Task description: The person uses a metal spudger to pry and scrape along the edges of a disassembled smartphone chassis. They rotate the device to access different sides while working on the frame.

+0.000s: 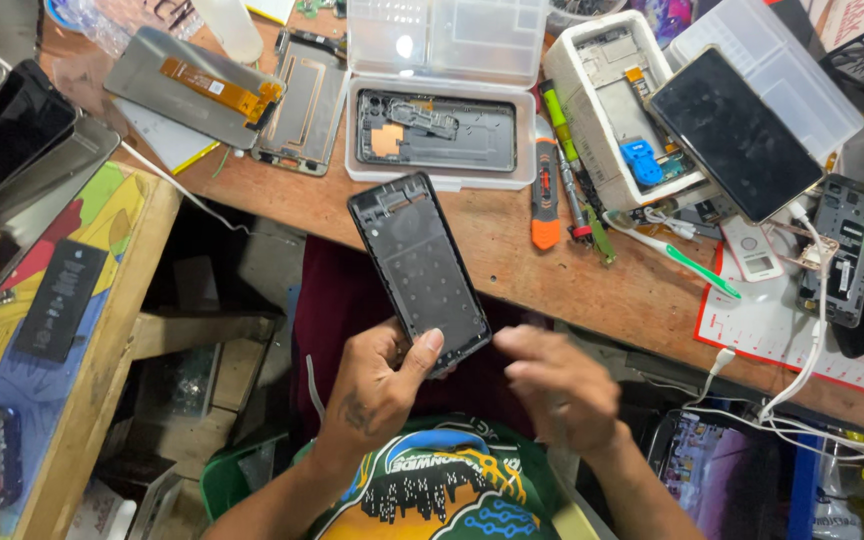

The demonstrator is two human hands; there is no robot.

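Several stripped phone parts are lying across the wooden workbench [492,240], suggesting disassembly already well advanced. At far left, dark display panels [12,140] are resting on a painted side table [102,330], with a flat black battery [60,300] beside them. Further in, a grey rear panel bearing an orange flex cable [192,90] is sitting next to a bare metal frame [302,100]. At centre, a clear plastic case [442,100] is holding another emptied phone housing [435,130]. Below it, the left hand [377,385] is gripping the lower end of a black phone midframe [419,270], held tilted above the lap, thumb pressed on its edge; the frame is appearing bare, with no board or screen fitted. The right hand [552,385] is blurring just beside the frame's lower corner, fingers loosely curled, apparently holding nothing. Rightward, an orange-handled tool [545,195] and a dark-screened phone [735,135] are waiting, so reassembly probably remains.
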